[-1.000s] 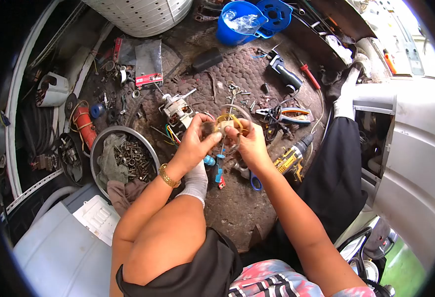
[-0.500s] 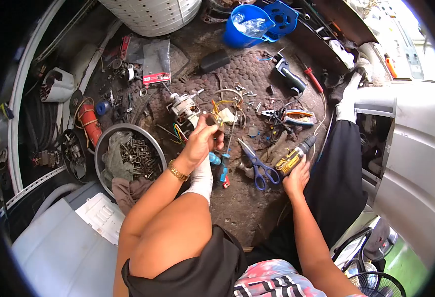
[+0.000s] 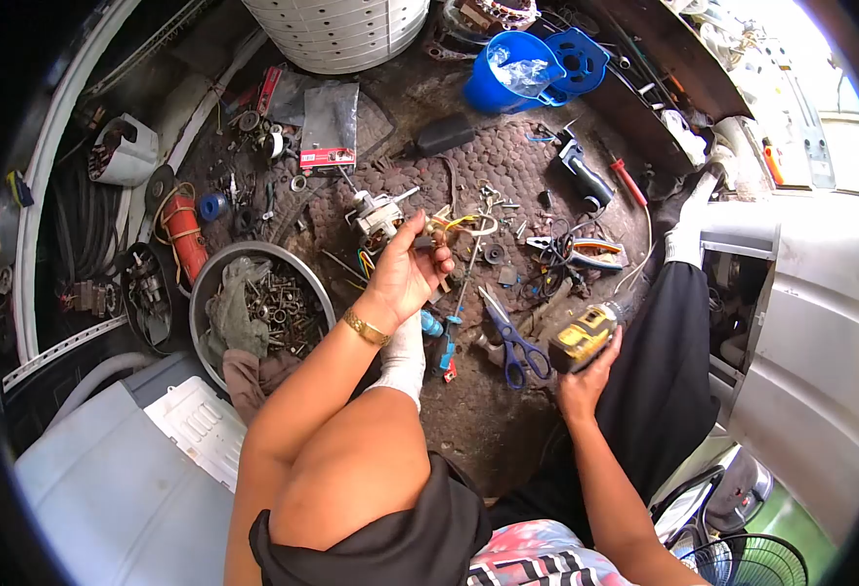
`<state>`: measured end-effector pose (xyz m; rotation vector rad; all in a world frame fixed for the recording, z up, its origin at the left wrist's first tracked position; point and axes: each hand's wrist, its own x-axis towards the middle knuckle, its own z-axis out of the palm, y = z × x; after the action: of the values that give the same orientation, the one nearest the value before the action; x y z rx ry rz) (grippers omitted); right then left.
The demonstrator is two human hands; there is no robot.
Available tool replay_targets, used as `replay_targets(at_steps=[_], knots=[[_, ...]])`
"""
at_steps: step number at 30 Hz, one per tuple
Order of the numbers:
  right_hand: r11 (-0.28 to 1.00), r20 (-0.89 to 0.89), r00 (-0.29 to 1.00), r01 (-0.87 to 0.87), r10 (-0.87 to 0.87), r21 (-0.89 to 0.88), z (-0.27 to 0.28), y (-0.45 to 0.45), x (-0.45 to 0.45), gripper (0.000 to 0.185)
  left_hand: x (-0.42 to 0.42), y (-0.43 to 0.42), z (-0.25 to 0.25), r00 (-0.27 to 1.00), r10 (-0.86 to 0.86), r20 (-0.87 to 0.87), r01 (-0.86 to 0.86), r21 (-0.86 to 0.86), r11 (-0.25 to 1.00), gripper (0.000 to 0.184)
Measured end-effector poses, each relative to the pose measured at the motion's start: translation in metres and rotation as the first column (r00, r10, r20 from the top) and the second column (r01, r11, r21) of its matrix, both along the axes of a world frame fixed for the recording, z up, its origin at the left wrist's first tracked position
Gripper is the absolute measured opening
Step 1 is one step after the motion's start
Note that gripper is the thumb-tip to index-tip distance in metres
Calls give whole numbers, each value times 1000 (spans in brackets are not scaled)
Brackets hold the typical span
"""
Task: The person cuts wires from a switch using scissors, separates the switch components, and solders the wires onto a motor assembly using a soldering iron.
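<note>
Whereas both hands had met over a small part among yellow wires (image 3: 456,223) a second earlier, they now stood well apart. Half a second before, the right hand (image 3: 586,383) had reached the yellow-and-black drill (image 3: 584,338) where it lay beside the scissors (image 3: 510,334); by this moment the drill had turned, its bulky yellow end nearer the camera and its front end blurred toward the black trouser leg (image 3: 678,342). The right hand was closed around it, fingers wrapped along the side, and the scissors lay just to the left of it on the floor.

The left hand (image 3: 402,275) had stayed near the wires, raised palm up, its fingers half curled and the thumb extended. Whether anything small sat between those fingers could not be told. Just beyond its fingertips lay the motor (image 3: 380,217), with the wires to the right of it. The blue-handled screwdriver (image 3: 448,350) lay between the hands, nearer the left one, and the pliers (image 3: 597,254) rested beyond the drill.
</note>
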<state>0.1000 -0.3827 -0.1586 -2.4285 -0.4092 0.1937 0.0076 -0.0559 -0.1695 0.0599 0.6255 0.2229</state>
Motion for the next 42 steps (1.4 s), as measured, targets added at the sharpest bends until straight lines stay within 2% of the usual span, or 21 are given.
replay_targets(at_steps=[1,3,5,6,9,10,11,13,14,16,17,18,19,21,22,26,29,32,35,38,42], knots=[[963,-198,980,66,-13,263,23,10,-4,103,2,2,-3,1000,-1,-24,0,-19,1000,20],[968,-99,994,-27,53,248,51,14,-8,99,3,5,-3,1000,-15,1,15,-127,992,22],[896,-302,939,-12,162,445,50,-10,-12,89,5,3,-2,999,-31,28,36,-237,971,23],[915,-240,953,-80,186,395,52,-5,-14,88,6,2,0,999,-15,47,27,-277,961,28],[862,-146,931,-239,334,446,107,52,-20,71,8,-3,-3,995,-23,100,51,-295,954,31],[850,-219,913,-204,345,486,103,58,-22,69,9,-3,-4,985,-48,167,103,-337,936,35],[836,-291,886,-168,360,522,98,63,-23,67,10,-6,-6,994,-62,88,85,-293,952,38],[823,-92,902,-338,421,457,95,80,-22,67,15,-12,16,994,-73,-83,55,-201,978,43],[822,-23,900,-387,436,418,89,85,-22,67,7,-8,-13,990,-92,110,118,-263,958,48],[843,-164,905,-284,393,456,83,90,-28,66,7,-7,-13,988,-35,152,68,-214,974,55],[861,-329,881,-152,341,485,78,90,-32,66,7,-7,-13,984,-8,178,42,-191,981,58],[864,-350,874,-142,338,482,76,90,-33,66,6,-6,-6,975,-47,216,86,-173,981,64],[868,-370,866,-131,336,480,74,91,-34,65,8,-8,0,994,-48,94,64,-171,983,64],[836,-116,892,-355,437,417,73,95,-27,64,14,-16,11,988,-46,-148,23,-155,988,64],[843,-23,892,-417,451,339,77,100,-25,62,10,-17,7,998,-48,-29,43,-156,987,65],[822,70,871,-483,486,303,80,103,-22,61,14,-19,6,993,-20,-112,9,-97,995,61],[817,42,881,-455,472,354,83,104,-22,62,12,-16,1,999,-27,-17,25,-130,991,58],[797,142,848,-528,510,293,85,104,-17,64,13,-16,0,1000,-1,15,4,-217,976,49],[813,-3,886,-424,464,399,87,105,-19,65,13,-15,-2,999,11,45,1,-249,969,46],[820,26,883,-447,469,357,88,106,-20,65,13,-15,-4,997,27,70,-9,-257,966,43],[802,17,885,-430,465,415,86,107,-23,62,14,-15,-3,994,59,94,-25,-322,946,41]])
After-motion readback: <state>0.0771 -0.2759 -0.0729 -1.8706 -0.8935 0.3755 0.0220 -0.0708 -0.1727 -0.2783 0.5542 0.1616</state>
